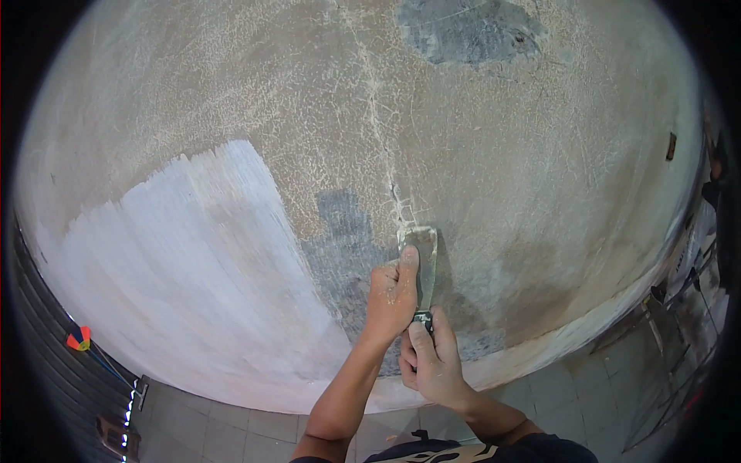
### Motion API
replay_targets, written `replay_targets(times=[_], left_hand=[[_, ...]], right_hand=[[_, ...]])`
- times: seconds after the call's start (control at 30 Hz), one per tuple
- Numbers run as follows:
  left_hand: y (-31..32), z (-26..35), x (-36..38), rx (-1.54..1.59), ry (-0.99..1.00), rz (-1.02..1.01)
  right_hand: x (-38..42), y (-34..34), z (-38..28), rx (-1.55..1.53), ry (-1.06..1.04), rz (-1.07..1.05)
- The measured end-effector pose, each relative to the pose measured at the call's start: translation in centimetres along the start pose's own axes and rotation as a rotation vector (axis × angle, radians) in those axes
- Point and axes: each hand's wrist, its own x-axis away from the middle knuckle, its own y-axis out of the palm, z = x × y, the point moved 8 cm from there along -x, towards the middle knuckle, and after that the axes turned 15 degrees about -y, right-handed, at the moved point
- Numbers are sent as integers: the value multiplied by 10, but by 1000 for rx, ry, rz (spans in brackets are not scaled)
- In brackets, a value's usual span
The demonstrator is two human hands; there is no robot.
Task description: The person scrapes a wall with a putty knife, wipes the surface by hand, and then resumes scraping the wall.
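Both hands are on a putty knife (426,270) whose broad edge points up and meets the wall (494,154). My left hand (392,301) is closed on the blade's left side, its thumb lying along the blade and dusted with pale specks. Below it, my right hand (434,359) wraps the dark handle, most of which the fingers hide. Pale material coats the blade's upper rim. Directly above the blade, a jagged pale crack (374,100) runs up the wall. Grey bare patches (343,224) show to the left of the blade.
A white painted area (208,255) covers the wall's lower left. Another grey patch (467,31) is near the top. Grey floor tiles (231,424) lie below. A red and yellow object (79,338) is at far left, beside dark corrugated sheeting (38,309). Clutter stands at right.
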Motion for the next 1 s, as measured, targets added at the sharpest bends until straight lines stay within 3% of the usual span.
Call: replay_targets(times=[0.13, 0.33, 0.5, 1.0], left_hand=[[-4, -24, 2, -41, 79, 32], [-3, -10, -5, 22, -44, -32], [-7, -27, 4, -80, 46, 38], [-6, -2, -3, 25, 25, -5]], right_hand=[[12, -3, 17, 12, -1, 37], [2, 10, -3, -68, 35, 6], [15, -2, 19, 16, 56, 40], [3, 6, -3, -10, 56, 9]])
